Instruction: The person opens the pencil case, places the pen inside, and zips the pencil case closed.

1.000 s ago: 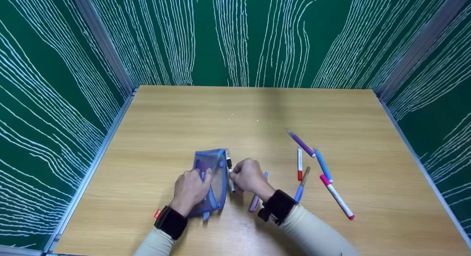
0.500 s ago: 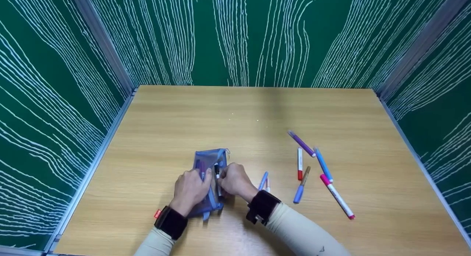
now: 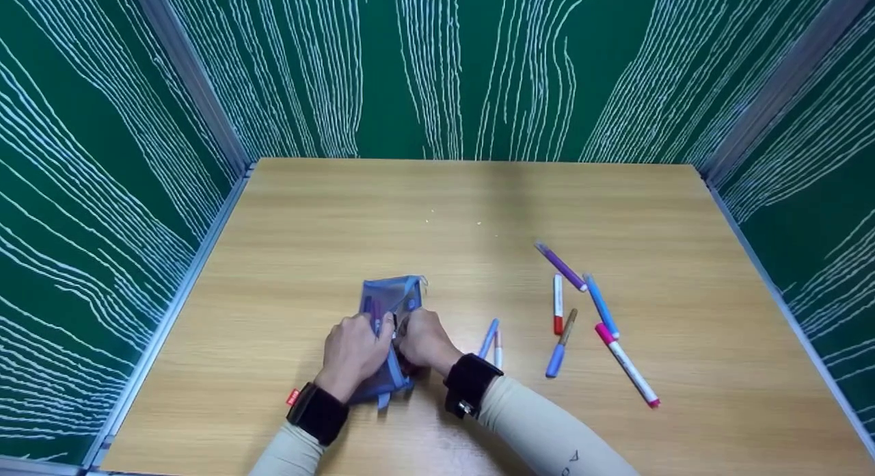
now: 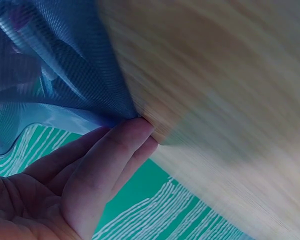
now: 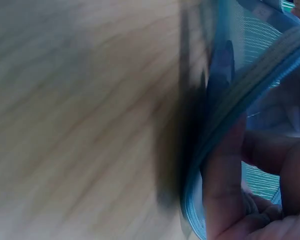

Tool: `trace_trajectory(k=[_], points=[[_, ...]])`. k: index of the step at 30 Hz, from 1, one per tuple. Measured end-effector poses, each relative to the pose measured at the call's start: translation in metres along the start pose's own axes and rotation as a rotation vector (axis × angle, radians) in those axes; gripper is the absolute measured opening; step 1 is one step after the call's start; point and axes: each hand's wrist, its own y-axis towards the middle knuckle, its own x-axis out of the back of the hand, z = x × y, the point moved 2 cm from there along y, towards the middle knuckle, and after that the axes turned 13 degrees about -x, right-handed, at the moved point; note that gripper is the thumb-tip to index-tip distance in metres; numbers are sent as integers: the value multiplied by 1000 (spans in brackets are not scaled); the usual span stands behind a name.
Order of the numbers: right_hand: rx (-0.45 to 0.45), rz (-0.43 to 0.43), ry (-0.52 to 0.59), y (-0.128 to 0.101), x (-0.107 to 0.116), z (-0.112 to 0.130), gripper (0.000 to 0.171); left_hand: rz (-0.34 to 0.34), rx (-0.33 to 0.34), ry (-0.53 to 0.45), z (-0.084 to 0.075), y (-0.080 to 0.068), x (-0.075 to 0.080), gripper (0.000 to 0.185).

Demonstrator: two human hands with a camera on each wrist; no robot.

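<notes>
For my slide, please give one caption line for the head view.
Both hands hold a blue mesh pencil pouch; coloured markers lie scattered beside.

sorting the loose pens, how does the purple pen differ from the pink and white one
The purple pen is one colour and lies farthest back on the table. The pink and white pen has a white barrel, a pink cap and a red tip, looks longer, and lies nearest the front. Both lie flat, slanting the same way, untouched by either hand.
</notes>
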Motion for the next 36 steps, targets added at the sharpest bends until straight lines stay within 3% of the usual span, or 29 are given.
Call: trace_trajectory(k=[4, 11, 18, 25, 29, 36], points=[[34, -8, -26, 1, -3, 2, 36, 4, 1, -7, 0, 0, 0, 48], [141, -6, -37, 2, -6, 1, 18, 9, -5, -15, 0, 0, 0, 48], [222, -24, -30, 1, -1, -3, 21, -3, -11, 0, 0, -1, -1, 48], [208, 14, 71, -2, 6, -3, 13, -2, 7, 8, 1, -1, -2, 47], [220, -40, -10, -5, 11, -3, 5, 2, 9, 4, 1, 0, -1, 47], [185, -83, -72, -11, 22, -6, 16, 17, 20, 6, 0, -1, -1, 47]])
